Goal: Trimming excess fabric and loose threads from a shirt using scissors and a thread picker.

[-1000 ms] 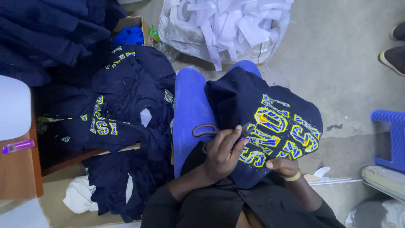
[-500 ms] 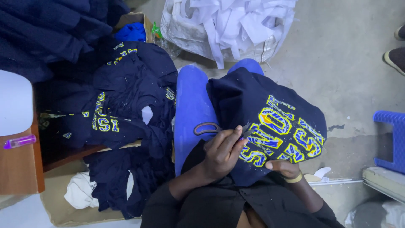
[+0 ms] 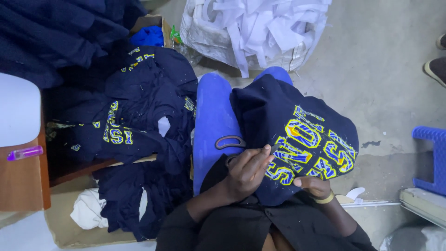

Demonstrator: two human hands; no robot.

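A navy sweatshirt [image 3: 278, 111] with yellow and blue embroidered letters lies over my lap, which is in blue trousers [image 3: 211, 116]. My left hand [image 3: 246, 172] grips a pair of scissors [image 3: 231, 142]; the brown handle loop sticks out to the left and the blade tip rests on the lettering. My right hand [image 3: 316, 186], a yellow band on its wrist, holds the garment's near edge just below the letters.
A heap of similar navy sweatshirts [image 3: 139, 111] fills a cardboard box [image 3: 69, 232] at my left. A big white sack of white scraps [image 3: 260, 32] stands ahead. There is a wooden table with a purple lighter [image 3: 25, 152] at far left, and a blue plastic stool [image 3: 429, 158] at right.
The scissors' tip has shifted slightly along the lettering; otherwise only the view has moved a little.
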